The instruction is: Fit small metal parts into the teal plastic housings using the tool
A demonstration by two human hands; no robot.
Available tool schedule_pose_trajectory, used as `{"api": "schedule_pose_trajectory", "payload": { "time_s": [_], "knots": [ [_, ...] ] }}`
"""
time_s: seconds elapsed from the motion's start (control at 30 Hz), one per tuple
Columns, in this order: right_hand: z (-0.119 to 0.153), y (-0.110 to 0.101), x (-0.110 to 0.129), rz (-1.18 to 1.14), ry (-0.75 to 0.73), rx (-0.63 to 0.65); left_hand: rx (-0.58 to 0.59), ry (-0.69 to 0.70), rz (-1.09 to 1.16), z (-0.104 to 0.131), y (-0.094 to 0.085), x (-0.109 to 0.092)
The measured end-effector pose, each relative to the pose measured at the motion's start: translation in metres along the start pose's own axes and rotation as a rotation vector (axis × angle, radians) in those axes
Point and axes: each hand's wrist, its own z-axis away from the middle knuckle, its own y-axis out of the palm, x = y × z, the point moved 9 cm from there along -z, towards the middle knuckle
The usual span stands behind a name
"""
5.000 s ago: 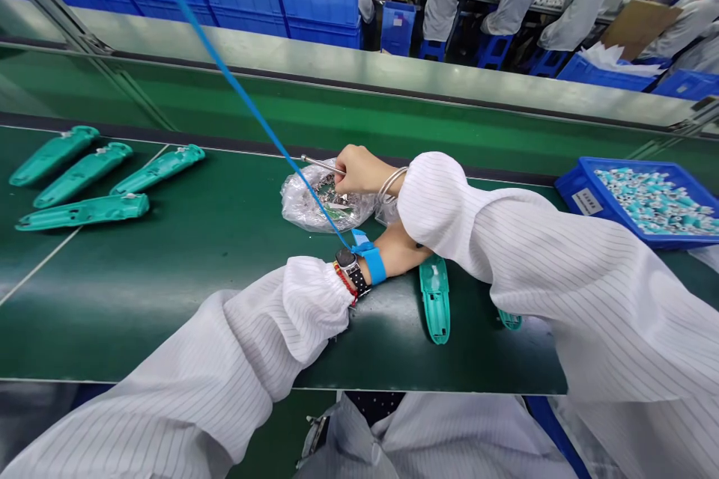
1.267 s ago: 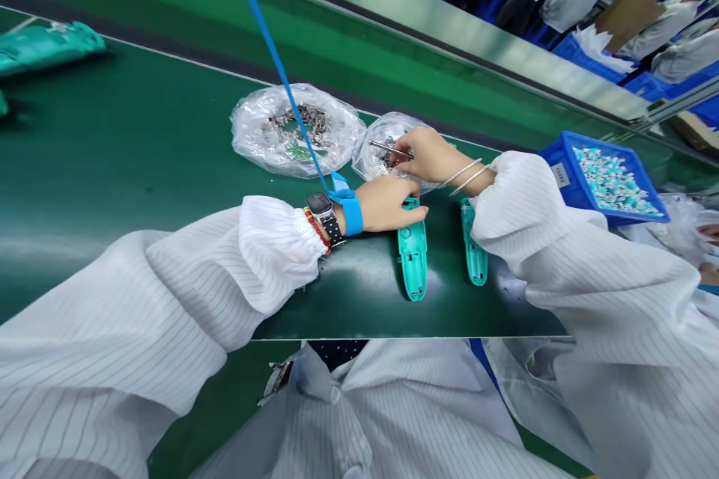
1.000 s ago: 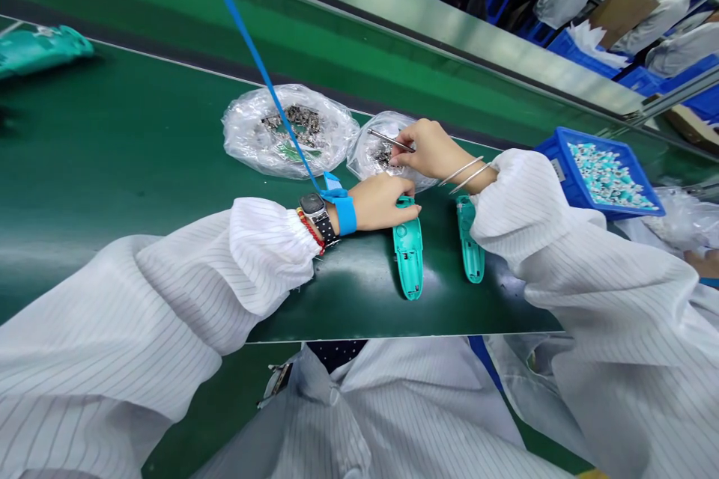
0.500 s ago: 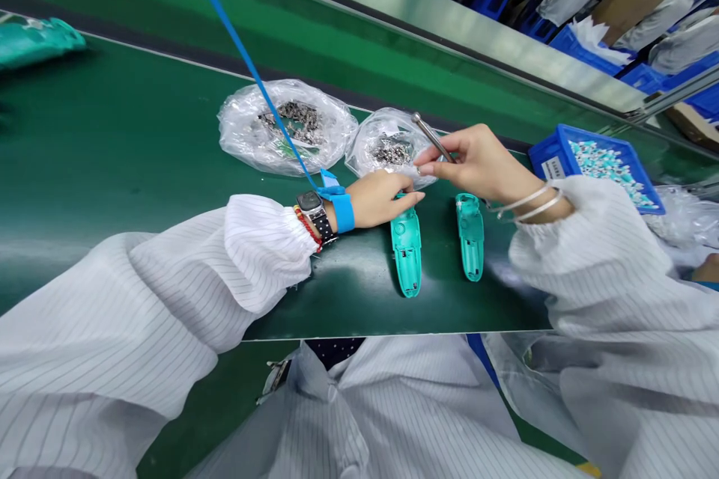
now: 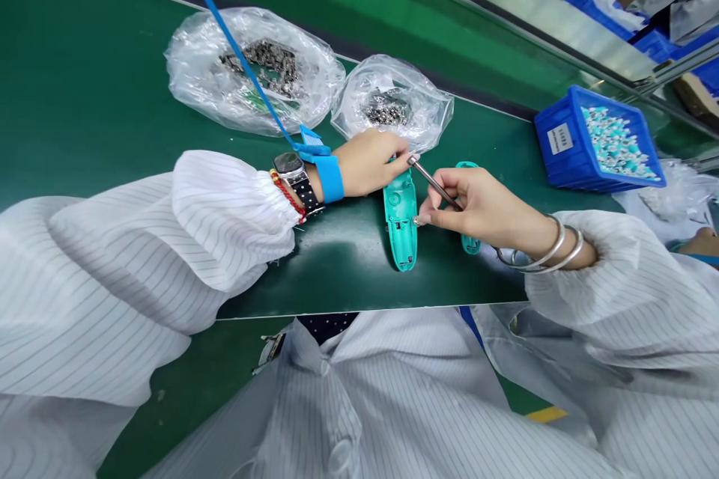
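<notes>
My left hand (image 5: pixel 368 163) is closed on the upper end of a teal plastic housing half (image 5: pixel 401 228), which lies open side up on the green work surface. Its fingers hide that end. A slim metal rod-shaped tool (image 5: pixel 435 185) sits in my right hand (image 5: pixel 475 198), its blunt tip pointing up and left toward my left fingertips. My right thumb and fingertip pinch close beside the housing's right edge; a tiny shiny bit shows there, too small to name. A second teal housing half (image 5: pixel 470 245) lies partly hidden behind my right hand.
Two clear plastic bags, a larger one (image 5: pixel 194 71) and a smaller one (image 5: pixel 432 101), hold small metal parts behind my hands. At the right stands a blue bin (image 5: pixel 570 165) of small white-and-teal pieces. A blue wrist-strap cord (image 5: pixel 236 49) runs up from my left wrist.
My right hand has moved from the smaller bag down and toward me, to the right edge of the housing, still with the tool. My left hand stays at the housing's upper end. The view has shifted.
</notes>
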Motion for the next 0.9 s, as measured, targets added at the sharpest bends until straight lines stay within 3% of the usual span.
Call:
{"api": "schedule_pose_trajectory", "payload": {
  "time_s": [0.13, 0.27, 0.5, 0.9],
  "knots": [
    [0.003, 0.002, 0.012, 0.197, -0.085, -0.040, 0.037, -0.014, -0.040, 0.000, 0.001, -0.002],
    [-0.002, 0.008, 0.013, 0.154, -0.038, -0.006, 0.051, -0.051, -0.097, 0.001, 0.002, 0.001],
    [-0.003, 0.011, -0.023, -0.193, 0.375, -0.067, 0.014, -0.216, -0.228, 0.009, 0.003, 0.006],
    [0.006, 0.015, -0.028, -0.339, 0.659, -0.065, 0.062, -0.246, -0.215, 0.015, 0.001, -0.002]
  ]
}}
